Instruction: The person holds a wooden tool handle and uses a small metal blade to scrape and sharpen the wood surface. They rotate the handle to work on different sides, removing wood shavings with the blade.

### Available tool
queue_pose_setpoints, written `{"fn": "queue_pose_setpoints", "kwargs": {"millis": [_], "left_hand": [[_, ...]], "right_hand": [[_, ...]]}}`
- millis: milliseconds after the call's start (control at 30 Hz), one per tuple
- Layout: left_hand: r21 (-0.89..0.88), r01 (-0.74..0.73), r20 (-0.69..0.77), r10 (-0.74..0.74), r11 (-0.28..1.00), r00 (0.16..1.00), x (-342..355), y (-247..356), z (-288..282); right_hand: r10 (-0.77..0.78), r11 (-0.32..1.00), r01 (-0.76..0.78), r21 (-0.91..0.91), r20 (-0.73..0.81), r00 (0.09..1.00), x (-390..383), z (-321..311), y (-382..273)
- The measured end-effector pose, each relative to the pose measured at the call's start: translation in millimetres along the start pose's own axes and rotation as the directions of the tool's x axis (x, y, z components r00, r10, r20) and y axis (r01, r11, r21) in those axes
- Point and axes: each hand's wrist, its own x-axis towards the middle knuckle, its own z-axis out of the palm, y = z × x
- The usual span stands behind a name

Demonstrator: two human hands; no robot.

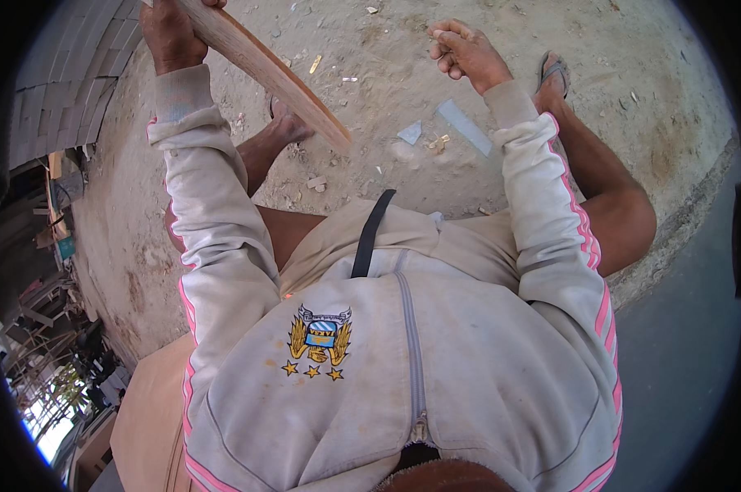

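At the upper left my left hand [172, 37] is closed around a long wooden board [264, 70]. The board slants down toward the middle, its near end hanging above the ground between my legs. Its far end is cut off by the top edge of the picture. To the right, my right hand [469, 56] is raised over the ground, apart from the board. Its fingers are loosely bent with gaps between them, and I see nothing in them.
On the dusty ground [370, 74] lie a pale flat strip [464, 128], a small pale shard [411, 132] and scattered chips. Stacked grey slabs [59, 90] rise at the far left. A tan board [153, 410] stands beside me, lower left. A grey surface [674, 353] borders the right.
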Motion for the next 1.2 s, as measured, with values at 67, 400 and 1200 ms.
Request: {"fn": "queue_pose_setpoints", "kwargs": {"millis": [67, 400, 1200], "left_hand": [[0.119, -0.078, -0.124, 0.093, 0.99, 0.988, -14.5, 1.1, 15.1], [0.3, -0.234, -0.376, 0.34, 0.925, 0.862, -29.9, -58.4, 18.8], [-0.253, -0.035, -0.004, 0.035, 0.967, 0.999, -15.4, 91.3, -89.0]], "right_hand": [[0.073, 0.997, -0.072, 0.007, -0.053, 0.996, -0.8, 10.3, 13.4], [0.188, 0.974, -0.183, -0.131, 0.027, 0.982, 4.1, 26.5, 28.0], [0.111, 0.991, -0.094, -0.092, 0.21, 0.971, 46.1, 121.9, 69.9]]}}
